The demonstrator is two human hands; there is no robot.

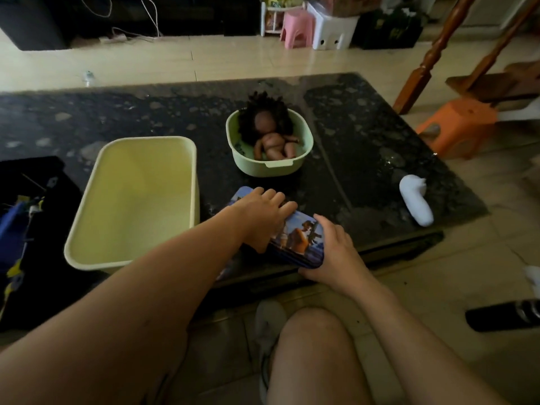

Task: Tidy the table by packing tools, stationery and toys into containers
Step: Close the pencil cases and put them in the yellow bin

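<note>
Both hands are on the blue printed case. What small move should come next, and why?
Probably lift the case leftward into the yellow tub: left hand and right hand hold it, and the tub beside it looks empty.

Head-worn view, forward and down, close over the table [365, 127]

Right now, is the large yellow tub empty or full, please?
Empty: the yellow tub shows only its bare floor and walls.
</note>
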